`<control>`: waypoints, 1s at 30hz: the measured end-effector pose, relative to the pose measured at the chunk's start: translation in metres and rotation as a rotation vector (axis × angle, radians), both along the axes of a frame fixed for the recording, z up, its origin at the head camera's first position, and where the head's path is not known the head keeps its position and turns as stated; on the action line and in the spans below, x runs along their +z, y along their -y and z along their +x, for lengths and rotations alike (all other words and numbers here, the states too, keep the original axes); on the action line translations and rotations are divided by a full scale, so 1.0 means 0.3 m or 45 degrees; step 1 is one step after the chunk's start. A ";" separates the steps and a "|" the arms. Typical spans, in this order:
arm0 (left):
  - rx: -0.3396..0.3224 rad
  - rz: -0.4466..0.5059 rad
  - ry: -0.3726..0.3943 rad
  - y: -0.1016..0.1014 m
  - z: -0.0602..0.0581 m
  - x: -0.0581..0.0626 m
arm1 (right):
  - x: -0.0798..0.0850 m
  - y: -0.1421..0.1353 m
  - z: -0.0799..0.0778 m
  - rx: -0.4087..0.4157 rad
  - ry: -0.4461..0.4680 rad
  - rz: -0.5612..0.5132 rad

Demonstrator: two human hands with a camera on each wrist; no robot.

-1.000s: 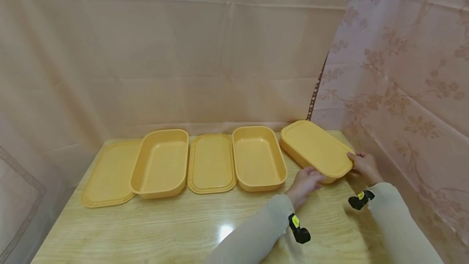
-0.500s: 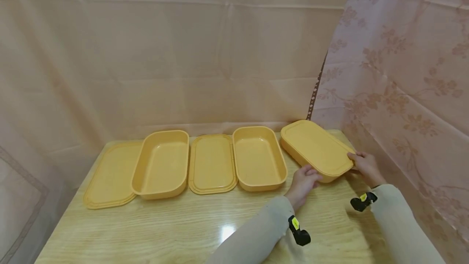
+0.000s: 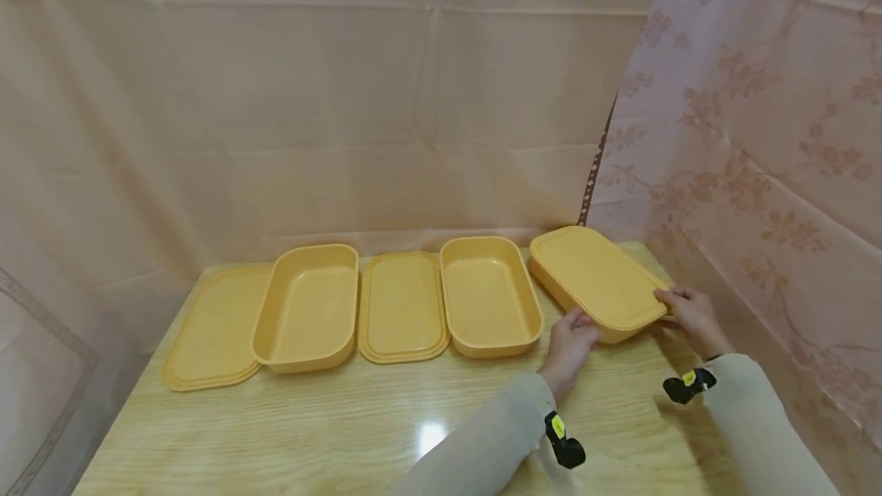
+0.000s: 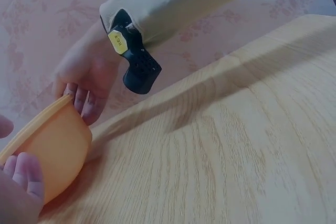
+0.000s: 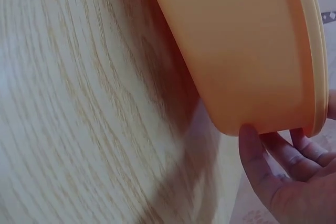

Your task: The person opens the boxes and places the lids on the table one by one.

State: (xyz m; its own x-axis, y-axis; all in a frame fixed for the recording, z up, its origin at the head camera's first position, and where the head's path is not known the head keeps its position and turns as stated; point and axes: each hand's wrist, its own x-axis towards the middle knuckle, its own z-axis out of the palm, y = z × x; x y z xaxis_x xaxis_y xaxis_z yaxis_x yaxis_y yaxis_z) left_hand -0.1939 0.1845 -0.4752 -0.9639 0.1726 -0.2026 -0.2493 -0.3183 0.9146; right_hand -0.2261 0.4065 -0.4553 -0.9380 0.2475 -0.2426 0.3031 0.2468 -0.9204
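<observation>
A yellow lidded food container point(image 3: 599, 278) sits askew at the table's right end. My right hand point(image 3: 696, 320) grips its near right corner, with the thumb at the lid's edge. In the right wrist view, fingers point(image 5: 254, 148) reach against the lower end of the container wall point(image 5: 236, 56). By the near left corner, my left hand point(image 3: 570, 347) has its relaxed fingers at the container's side. In the left wrist view those fingers point(image 4: 26, 174) overlap the wall point(image 4: 63, 140); how firmly they touch, I cannot tell. The lid hides the container's inside.
Left of the lidded container stands a smaller open yellow container point(image 3: 491, 293). A small lid point(image 3: 404, 308), a larger open container point(image 3: 310, 305) and a large lid point(image 3: 217, 327) follow along the wooden table point(image 3: 331, 435). Curtains hang behind and on the right.
My left hand has drawn in against the near left side of the lidded container, its fingers settling lower. My right hand keeps its grip at the corner. The containers barely shift.
</observation>
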 end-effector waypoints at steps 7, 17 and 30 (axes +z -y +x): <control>0.033 -0.072 -0.041 -0.001 0.020 0.014 | 0.004 0.019 0.022 -0.025 -0.045 0.021; 0.035 -0.149 -0.033 0.009 0.031 0.017 | 0.008 0.029 0.054 -0.055 -0.043 0.023; 0.033 -0.368 -0.173 0.034 0.046 -0.028 | 0.024 0.063 0.082 -0.085 -0.059 0.116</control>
